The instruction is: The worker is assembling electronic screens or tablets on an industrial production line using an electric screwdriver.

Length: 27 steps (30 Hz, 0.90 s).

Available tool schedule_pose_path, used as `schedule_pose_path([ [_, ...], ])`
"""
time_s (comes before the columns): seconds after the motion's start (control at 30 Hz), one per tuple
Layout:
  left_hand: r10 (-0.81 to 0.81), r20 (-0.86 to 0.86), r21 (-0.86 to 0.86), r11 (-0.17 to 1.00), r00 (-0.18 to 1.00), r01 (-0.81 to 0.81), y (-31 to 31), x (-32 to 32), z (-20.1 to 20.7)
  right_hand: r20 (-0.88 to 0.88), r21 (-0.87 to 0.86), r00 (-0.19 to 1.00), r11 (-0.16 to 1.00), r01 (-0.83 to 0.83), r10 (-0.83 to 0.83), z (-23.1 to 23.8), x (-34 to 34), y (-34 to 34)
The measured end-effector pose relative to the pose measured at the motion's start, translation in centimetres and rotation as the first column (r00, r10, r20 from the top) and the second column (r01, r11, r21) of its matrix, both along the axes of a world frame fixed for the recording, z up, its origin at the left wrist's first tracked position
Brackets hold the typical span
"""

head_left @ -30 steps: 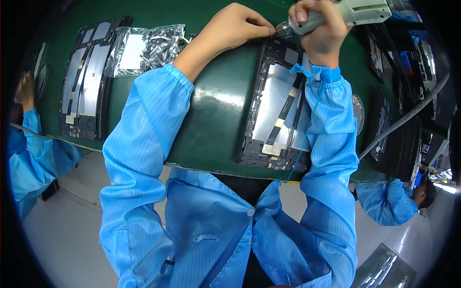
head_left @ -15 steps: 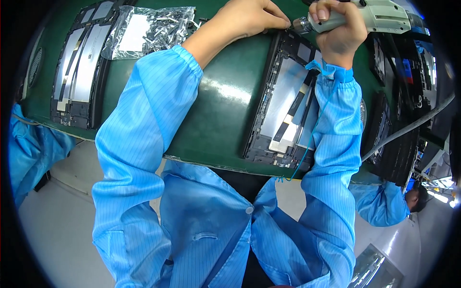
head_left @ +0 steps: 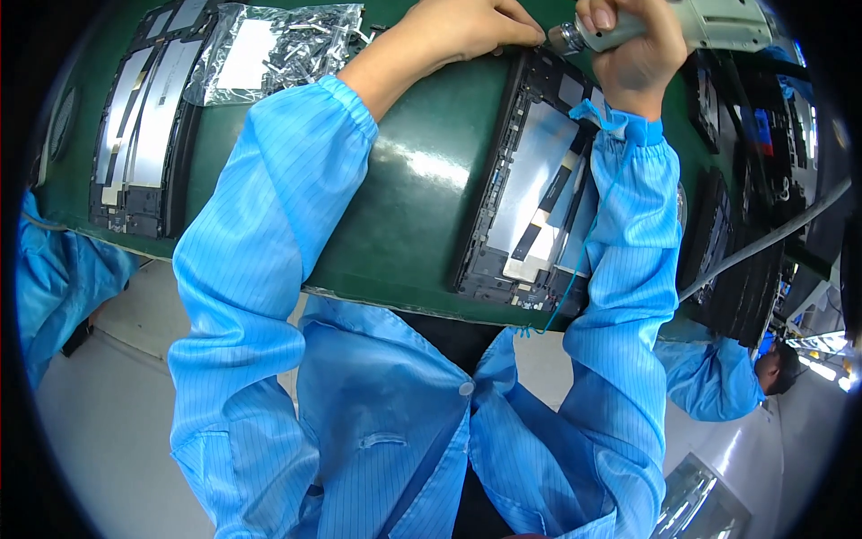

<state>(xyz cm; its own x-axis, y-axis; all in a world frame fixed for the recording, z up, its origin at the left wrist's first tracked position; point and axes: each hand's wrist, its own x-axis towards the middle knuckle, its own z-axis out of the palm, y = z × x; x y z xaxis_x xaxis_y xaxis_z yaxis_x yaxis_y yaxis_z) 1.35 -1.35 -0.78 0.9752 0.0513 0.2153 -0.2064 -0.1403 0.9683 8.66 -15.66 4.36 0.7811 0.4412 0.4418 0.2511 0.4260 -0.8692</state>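
My right hand (head_left: 639, 54) is wrapped round a pale grey-green electric screwdriver (head_left: 723, 25), which lies almost level with its metal nose toward the left. Close to that nose, the thumb and fingers of my left hand (head_left: 467, 31) are pinched together; whatever they hold is too small to make out. Both hands are over the far end of an opened flat device chassis (head_left: 530, 189), black-framed with silver plates and a dark ribbon cable. A blue band with a thin cord circles my right wrist (head_left: 633, 130).
A second opened chassis (head_left: 144, 117) lies on the green table mat (head_left: 404, 234) at the left. Next to it is a clear plastic bag (head_left: 278, 58) of small dark parts. A grey cable (head_left: 772, 234) and stacked dark panels (head_left: 736, 287) stand right. Blue-sleeved people (head_left: 718, 382) sit at both sides.
The screwdriver's nose has shifted slightly right, a little farther from my left fingertips. Both hands keep their grips, and the whole view has moved slightly.
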Motion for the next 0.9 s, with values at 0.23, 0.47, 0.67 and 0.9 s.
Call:
schedule_pose_path([
  [0.23, -0.021, -0.070, -0.032, 0.999, 0.997, 0.019, 0.1, 0.4, -0.8, -0.044, -0.027, 0.999, 0.999, -0.022, 0.021, 0.0, -0.2, 0.5],
  [0.47, 0.027, -0.036, -0.042, 0.999, 0.999, -0.028, -0.4, -0.1, -0.5, -0.006, -0.044, 1.000, 0.999, -0.004, 0.004, 0.0, -0.9, 0.5],
  [0.67, 0.263, -0.286, 0.008, 0.962, 0.922, -0.272, -0.4, -0.8, 1.1, 0.019, -0.031, 0.997, 0.997, 0.071, -0.070, -0.1, -0.8, 1.0],
  [0.9, 0.447, -0.150, 0.624, 0.734, 0.882, -0.266, -8.4, -9.5, 2.8, 0.018, -0.072, 0.999, 0.996, 0.046, -0.045, 0.5, -0.4, 0.7],
])
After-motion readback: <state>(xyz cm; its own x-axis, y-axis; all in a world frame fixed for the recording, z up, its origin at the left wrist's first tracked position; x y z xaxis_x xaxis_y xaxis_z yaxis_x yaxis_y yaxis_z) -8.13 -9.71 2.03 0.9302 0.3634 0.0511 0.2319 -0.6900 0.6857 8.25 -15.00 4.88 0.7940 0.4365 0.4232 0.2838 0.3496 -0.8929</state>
